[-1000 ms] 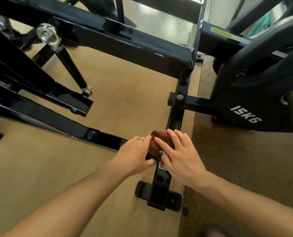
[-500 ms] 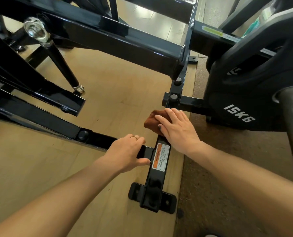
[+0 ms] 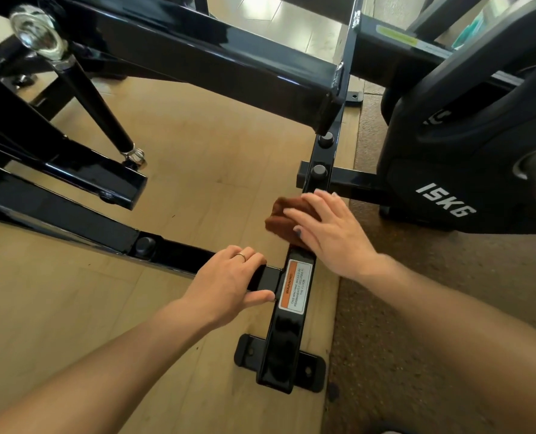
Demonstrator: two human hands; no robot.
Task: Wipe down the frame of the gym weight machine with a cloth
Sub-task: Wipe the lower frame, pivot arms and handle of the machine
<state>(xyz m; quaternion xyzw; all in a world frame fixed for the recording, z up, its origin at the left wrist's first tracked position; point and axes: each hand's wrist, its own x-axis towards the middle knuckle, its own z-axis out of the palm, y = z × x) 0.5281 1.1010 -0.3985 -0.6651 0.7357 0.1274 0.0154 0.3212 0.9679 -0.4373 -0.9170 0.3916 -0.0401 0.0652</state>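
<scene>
On the left, the left hand (image 3: 229, 281) is gripping a black crossbar (image 3: 72, 219) of the weight machine frame, its fingers curling over the top of the bar and the thumb lying along the near side; a thin ring (image 3: 241, 256) is showing on one finger. Just to its right, a white and orange sticker (image 3: 295, 286) on the floor rail (image 3: 287, 349) is reading "WARNING", with smaller lines beneath that are too fine to make out fully. Further up the same rail, the right hand (image 3: 330, 230) is pressing a brown cloth (image 3: 283, 219) flat against the rail, fingers nearly straight and slightly spread. At far right, a black weight plate (image 3: 467, 145) is displaying "15KG" in white.
</scene>
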